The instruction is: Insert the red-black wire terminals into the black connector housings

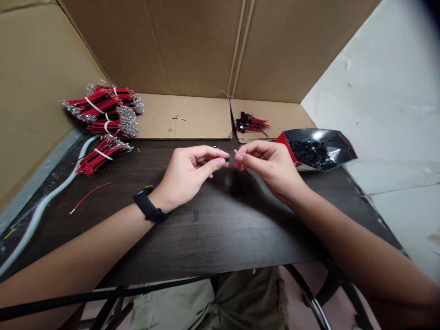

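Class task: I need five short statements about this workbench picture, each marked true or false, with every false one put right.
1. The left hand pinches a small black piece. True.
2. The right hand has nothing between its fingers. False: the right hand holds a red wire.
3. The black wristband is on the right wrist. False: the black wristband is on the left wrist.
4. The wire bundles at the left are tied with white bands. True.
5. A loose red wire lies on the dark tabletop, left of both hands. True.
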A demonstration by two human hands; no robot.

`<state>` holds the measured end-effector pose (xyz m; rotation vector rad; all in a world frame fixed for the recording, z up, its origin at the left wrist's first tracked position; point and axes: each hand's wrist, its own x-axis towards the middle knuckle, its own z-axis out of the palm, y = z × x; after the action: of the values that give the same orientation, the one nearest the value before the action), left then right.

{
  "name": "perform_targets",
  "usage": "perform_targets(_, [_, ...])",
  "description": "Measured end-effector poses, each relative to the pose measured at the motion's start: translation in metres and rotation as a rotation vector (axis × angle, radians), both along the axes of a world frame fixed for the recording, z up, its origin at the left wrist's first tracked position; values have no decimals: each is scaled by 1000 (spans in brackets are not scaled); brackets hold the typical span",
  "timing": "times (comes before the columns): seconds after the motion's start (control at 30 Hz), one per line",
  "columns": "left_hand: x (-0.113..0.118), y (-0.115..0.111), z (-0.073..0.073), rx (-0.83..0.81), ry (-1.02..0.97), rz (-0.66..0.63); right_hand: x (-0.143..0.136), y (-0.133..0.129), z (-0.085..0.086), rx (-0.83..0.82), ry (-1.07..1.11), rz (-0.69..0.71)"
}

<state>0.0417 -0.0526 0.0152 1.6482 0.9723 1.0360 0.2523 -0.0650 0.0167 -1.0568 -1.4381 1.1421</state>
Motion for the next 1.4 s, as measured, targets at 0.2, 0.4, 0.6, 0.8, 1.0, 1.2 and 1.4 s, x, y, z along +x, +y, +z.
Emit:
perform_targets(0.2, [-1,1,0,3,-24,47,-2,-2,3,-61,-59,99])
perform_targets(0.4, [-1,0,1,-33,-69,58,-2,-3,5,-71,-76,83])
perform_targets(0.6, [0,2,-2,-75,-112,95,-1,-2,1,-72,-62,86])
perform_targets(0.8, [-1,3,-5,-125,-171,47,-1,-1,0,-64,-68,68])
perform_targets(1.0, [-1,4,-6,-215,-239,24,-1,-1,-2,-60,-48,59])
perform_targets(1.2, [0,3,-5,-210,-292,-15,-2,0,-2,-74,-50,53])
perform_targets(1.4, [0,5,-6,-199,-276,-2,-2,-2,-1,-75,-53,64])
